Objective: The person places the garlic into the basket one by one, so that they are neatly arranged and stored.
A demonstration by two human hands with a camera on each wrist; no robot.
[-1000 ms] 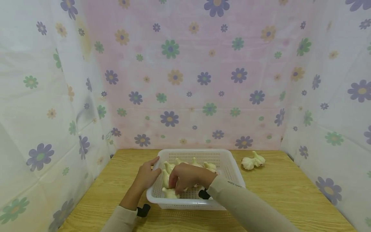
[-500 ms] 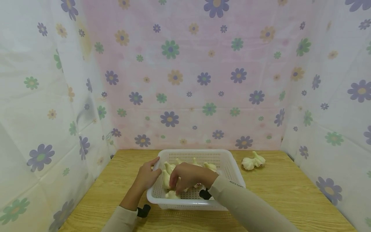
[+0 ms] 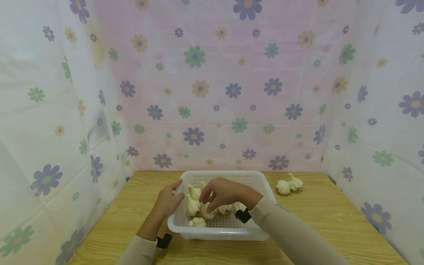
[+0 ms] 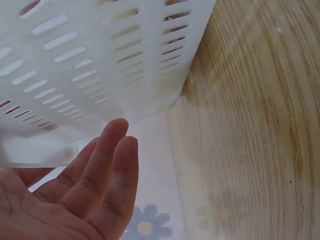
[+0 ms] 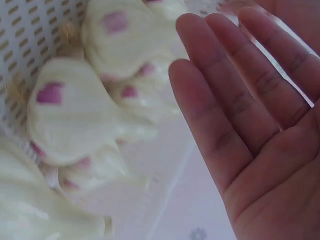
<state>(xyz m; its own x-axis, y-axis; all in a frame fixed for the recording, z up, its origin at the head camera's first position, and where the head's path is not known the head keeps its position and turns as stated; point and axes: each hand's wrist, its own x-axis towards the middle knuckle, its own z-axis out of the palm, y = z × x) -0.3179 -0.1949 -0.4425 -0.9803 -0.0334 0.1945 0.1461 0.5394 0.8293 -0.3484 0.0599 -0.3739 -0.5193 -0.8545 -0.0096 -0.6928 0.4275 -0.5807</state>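
A white plastic basket (image 3: 228, 232) with slotted walls stands on the table, holding several pale garlic bulbs (image 3: 193, 206). At its left side, my left hand (image 3: 168, 200) holds the rim, thumb over the top. The left wrist view shows that hand's other fingers (image 4: 100, 175) beneath the rim beside the outer wall. My right hand (image 3: 225, 192) hovers over the bulbs, with nothing between its fingers. Those fingers look straight in the right wrist view, near bulbs (image 5: 70, 112) with purple patches. A lone bulb (image 3: 197, 222) lies at the basket's front left. The right hand and forearm hide some bulbs.
Two more garlic bulbs (image 3: 283, 187) lie on the wooden table (image 3: 318, 213) to the right of the basket. Flower-patterned cloth (image 3: 215, 73) closes off the back and both sides.
My right hand has let go of the front-left bulb and risen back and right. That bulb had shifted slightly to the right and now lies in plain view. My left hand stays put.
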